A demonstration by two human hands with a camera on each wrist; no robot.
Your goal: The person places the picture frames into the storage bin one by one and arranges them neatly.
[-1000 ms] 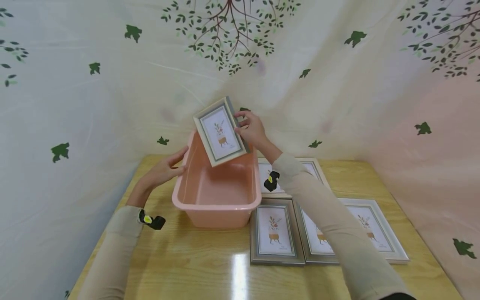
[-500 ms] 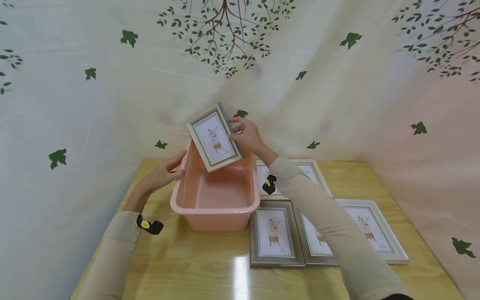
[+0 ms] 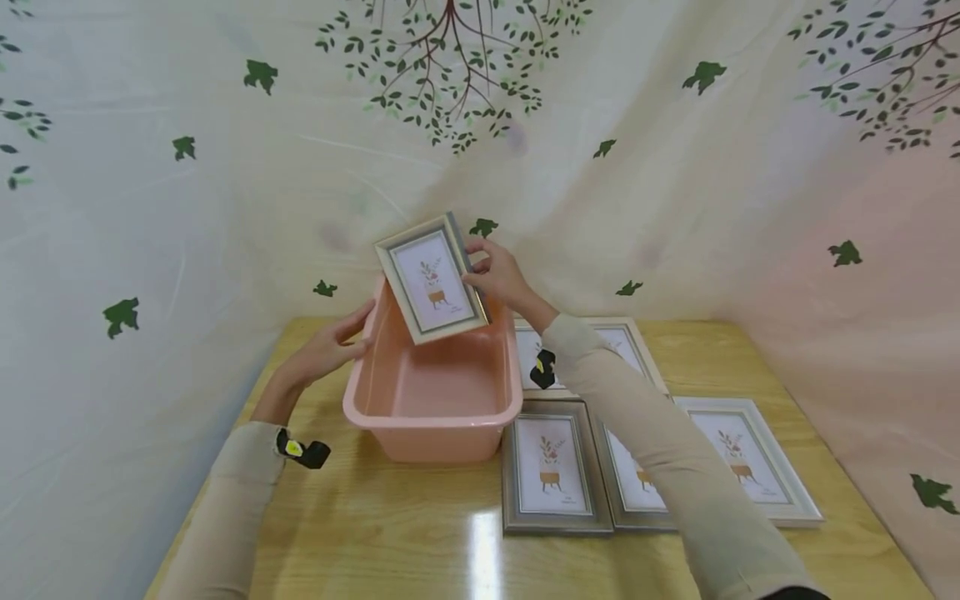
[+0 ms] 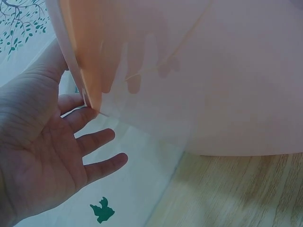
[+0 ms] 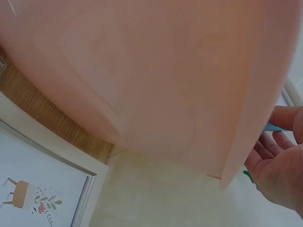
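Note:
My right hand grips a picture frame by its right edge, thumb in front. The frame has a pale champagne border and a potted-plant print. It is held tilted above the back of a pink plastic basin. My left hand touches the basin's left rim, its fingers fairly straight. In the left wrist view the ring and little fingers of the left hand stretch out free of the basin. The right wrist view shows the right hand past the basin's side, with most of the held frame hidden.
Right of the basin lie a brown-grey frame, a second such frame partly under my right forearm, and a white frame. A pale frame lies behind them. A printed cloth hangs behind the wooden table.
Over the last second the held frame has come slightly lower and left in the view, while the camera view itself shifted a little. Both hands keep their hold or touch.

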